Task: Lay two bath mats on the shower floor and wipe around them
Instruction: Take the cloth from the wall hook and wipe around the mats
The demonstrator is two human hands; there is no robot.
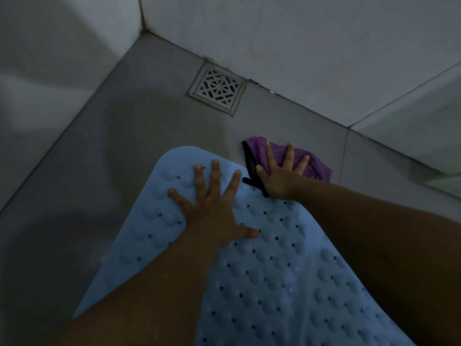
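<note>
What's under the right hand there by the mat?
The right hand presses flat on a purple cloth with a black edge, beside the blue mat. The floor beneath the cloth is covered.

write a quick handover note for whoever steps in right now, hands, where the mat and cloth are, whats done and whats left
Left hand: flat, fingers spread, pressing the blue bath mat onto the shower floor.
Right hand: flat, fingers spread, on the purple cloth, on the floor by the mat's far right edge.
Floor drain lies uncovered beyond the mat, near the wall.
Done: one mat laid.
Left: only one mat is in view, so the second seems still to lay; finish wiping around them.
</note>
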